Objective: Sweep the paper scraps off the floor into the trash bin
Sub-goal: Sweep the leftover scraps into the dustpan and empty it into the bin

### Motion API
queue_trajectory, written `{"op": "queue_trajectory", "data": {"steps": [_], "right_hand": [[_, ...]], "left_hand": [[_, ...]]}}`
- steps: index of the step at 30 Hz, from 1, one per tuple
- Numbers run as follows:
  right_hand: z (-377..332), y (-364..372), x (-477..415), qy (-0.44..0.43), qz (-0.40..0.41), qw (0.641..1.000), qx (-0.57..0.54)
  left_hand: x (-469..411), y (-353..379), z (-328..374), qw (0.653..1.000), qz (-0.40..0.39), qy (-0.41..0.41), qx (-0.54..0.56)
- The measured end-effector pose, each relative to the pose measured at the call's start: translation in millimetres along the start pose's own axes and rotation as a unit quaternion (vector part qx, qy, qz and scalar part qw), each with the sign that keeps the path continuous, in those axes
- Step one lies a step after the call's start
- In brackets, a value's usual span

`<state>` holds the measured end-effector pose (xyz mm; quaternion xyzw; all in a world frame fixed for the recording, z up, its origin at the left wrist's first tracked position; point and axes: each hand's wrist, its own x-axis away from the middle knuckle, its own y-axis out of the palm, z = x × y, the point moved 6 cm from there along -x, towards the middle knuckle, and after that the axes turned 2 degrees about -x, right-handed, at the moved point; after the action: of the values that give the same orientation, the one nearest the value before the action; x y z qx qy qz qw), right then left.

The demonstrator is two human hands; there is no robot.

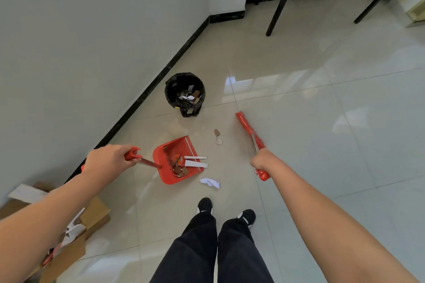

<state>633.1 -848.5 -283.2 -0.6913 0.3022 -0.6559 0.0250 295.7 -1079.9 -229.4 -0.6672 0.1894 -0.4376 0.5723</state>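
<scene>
Glossy tile floor [299,145], white and brown paper scraps [209,182] strewn.

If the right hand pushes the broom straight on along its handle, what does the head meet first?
Probably bare floor. The right hand aims the broom up-left, passing right of the trash bin; the table legs stand farther off, though depth is uncertain.

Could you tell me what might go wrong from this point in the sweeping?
The two white strips overhang the open edge of the dustpan, so lifting it with the left hand could spill them. The crumpled white scrap lies beside the pan toward the feet, away from the broom in the right hand, and may be missed. The small scraps near the trash bin could scatter.
</scene>
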Motion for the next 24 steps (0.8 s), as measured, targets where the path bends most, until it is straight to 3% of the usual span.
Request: {"op": "queue_trajectory", "data": {"steps": [6,11,14,19,22,24], "right_hand": [[10,45,2,-0.01,-0.072,0.987,0.145],[49,35,29,-0.123,0.014,0.932,0.341],[82,24,38,-0.146,0.018,0.898,0.415],[133,14,45,-0.094,-0.003,0.93,0.355],[157,25,49,-0.026,-0.046,0.969,0.241],[157,38,60,-0.026,-0.068,0.984,0.165]], "left_hand": [[45,20,-20,0.999,-0.019,-0.031,-0.005],[87,33,-18,0.999,-0.037,-0.025,-0.029],[106,36,-11,0.999,-0.036,-0.006,-0.039],[118,36,0,0.992,-0.061,0.035,-0.107],[120,40,0,0.989,-0.073,0.042,-0.121],[121,47,-4,0.99,-0.072,0.041,-0.113]]}}
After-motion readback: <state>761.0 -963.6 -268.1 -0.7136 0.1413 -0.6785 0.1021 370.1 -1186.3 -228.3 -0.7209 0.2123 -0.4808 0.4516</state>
